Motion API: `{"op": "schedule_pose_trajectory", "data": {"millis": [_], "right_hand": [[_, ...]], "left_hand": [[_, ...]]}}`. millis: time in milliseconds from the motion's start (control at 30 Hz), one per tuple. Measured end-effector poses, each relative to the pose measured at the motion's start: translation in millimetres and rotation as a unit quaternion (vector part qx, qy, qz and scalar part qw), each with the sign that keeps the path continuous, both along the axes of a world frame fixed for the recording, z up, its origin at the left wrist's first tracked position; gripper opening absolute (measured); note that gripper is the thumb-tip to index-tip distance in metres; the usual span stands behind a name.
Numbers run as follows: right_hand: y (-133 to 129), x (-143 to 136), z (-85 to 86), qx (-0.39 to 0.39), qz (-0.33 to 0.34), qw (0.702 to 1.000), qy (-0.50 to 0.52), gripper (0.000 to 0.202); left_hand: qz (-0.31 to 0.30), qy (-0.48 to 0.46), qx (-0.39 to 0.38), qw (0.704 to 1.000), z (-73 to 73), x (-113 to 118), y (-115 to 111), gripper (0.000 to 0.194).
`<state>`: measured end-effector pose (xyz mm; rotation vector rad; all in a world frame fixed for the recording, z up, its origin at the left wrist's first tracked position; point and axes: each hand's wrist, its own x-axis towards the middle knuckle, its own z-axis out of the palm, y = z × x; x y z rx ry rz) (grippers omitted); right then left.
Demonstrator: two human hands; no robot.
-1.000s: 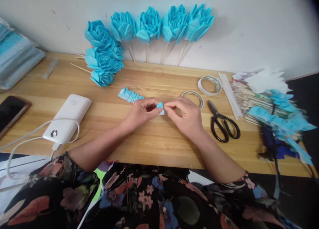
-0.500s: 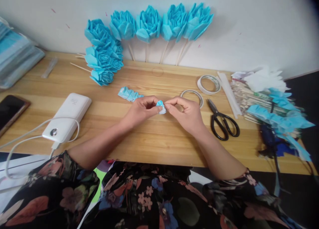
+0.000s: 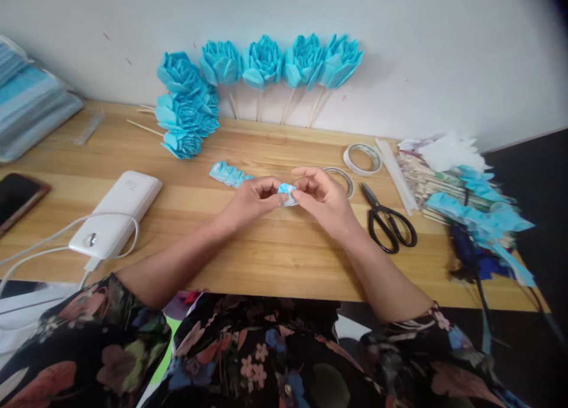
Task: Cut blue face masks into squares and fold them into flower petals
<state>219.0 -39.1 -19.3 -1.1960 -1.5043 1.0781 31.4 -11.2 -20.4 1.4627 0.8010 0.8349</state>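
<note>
My left hand (image 3: 252,204) pinches a small folded blue-and-white petal (image 3: 287,189) between thumb and fingers, just above the wooden table. From the other side my right hand (image 3: 327,201) has its thumb on the same petal, with the index finger raised and the other fingers curled behind. Part of the petal is hidden by the fingertips. Beyond my left hand lies a row of pleated light-blue pieces (image 3: 227,173). A roll of tape (image 3: 350,183) is partly covered by my right hand, and black-handled scissors (image 3: 382,212) lie to its right.
Blue flowers on sticks (image 3: 262,61) lean against the wall, with more heaped (image 3: 184,109) at left. A second tape roll (image 3: 362,159), glue sticks (image 3: 396,176), a bundle of sticks with blue strips (image 3: 483,212), a white power bank (image 3: 118,212), a phone (image 3: 20,201) and packs (image 3: 35,100) surround the hands.
My right index finger has lifted off the petal, while the thumb stays on it. The petal has turned slightly between my hands. The camera view has shifted a little.
</note>
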Motion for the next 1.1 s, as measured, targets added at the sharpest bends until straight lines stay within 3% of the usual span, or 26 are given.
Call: {"op": "schedule_pose_trajectory", "data": {"millis": [233, 333, 500, 633, 733, 1100], "right_hand": [[-1.2, -1.1, -2.5, 0.026, 0.008, 0.999, -0.024, 0.040], [-2.0, -2.4, -5.0, 0.051, 0.006, 0.998, -0.048, 0.042], [-3.0, -3.6, -3.2, 0.098, -0.020, 0.991, -0.088, 0.035], [-6.9, -5.4, 7.3, 0.208, -0.082, 0.960, -0.171, 0.004], [-9.8, -8.1, 11.3, 0.263, -0.062, 0.936, -0.225, 0.016], [-6.6, -7.7, 4.7, 0.198, -0.049, 0.955, -0.217, 0.015]], "left_hand": [[0.044, 0.027, 0.056, 0.997, 1.7, -3.4, 5.3, 0.020], [0.034, 0.018, 0.066, 0.997, 1.1, -3.9, 6.0, 0.017], [0.077, 0.011, 0.067, 0.995, -1.7, -3.1, 5.8, 0.012], [0.125, 0.005, 0.060, 0.990, -2.2, -2.3, 6.7, 0.012], [0.135, -0.001, 0.062, 0.989, -3.1, -1.3, 6.4, 0.012], [0.115, 0.001, 0.184, 0.976, -8.0, 2.6, 1.2, 0.010]]}}
